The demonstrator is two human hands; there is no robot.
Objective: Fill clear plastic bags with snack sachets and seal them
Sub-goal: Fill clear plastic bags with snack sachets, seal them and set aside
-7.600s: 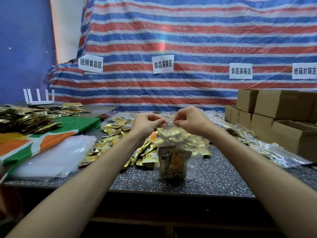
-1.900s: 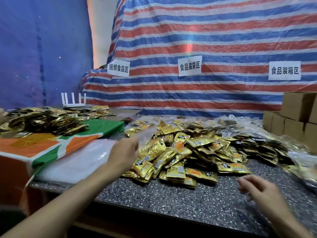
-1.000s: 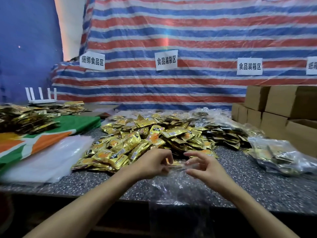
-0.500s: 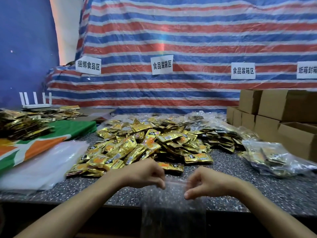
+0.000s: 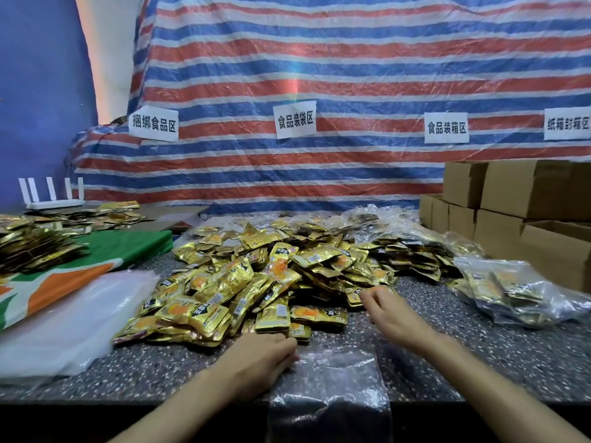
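Head view: left hand (image 5: 259, 358) pinches the empty clear bag (image 5: 332, 388); right hand (image 5: 391, 313), fingers loose, touches sachets (image 5: 243, 282).

Dim, even light — wide-angle edge bending, slight blur throughout.

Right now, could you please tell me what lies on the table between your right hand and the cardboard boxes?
In the head view, bare speckled tabletop lies beside the right hand, then a filled clear bag in front of the cardboard boxes.
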